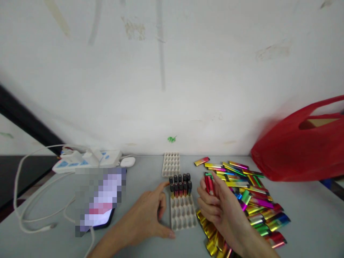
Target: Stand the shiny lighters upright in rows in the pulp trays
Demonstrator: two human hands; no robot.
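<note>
Reaching along the left side of a pale moulded tray (pixel 184 218), my left hand (pixel 147 211) has its thumb and index finger spread. The index fingertip is at the tray's far left corner, by the black-topped tubes (pixel 180 188); the thumb tip lies near its close left corner. Several of these tubes stand upright in the tray's far rows, and the closer pockets hold nothing. To the right of the tray, my right hand (pixel 212 200) is closed around shiny red tubes (pixel 209 184) with a dark and green end, held upright. Their exact number is partly hidden by my fingers.
A heap of shiny multicoloured metallic tubes (pixel 258 202) spreads over the right of the table. Behind the tray lies another pale tray (pixel 171 164). A phone (pixel 107 200), power strip (pixel 90 160), white cable (pixel 23 179) and earbud case (pixel 128 162) are left; a red bag (pixel 301 150) stands right.
</note>
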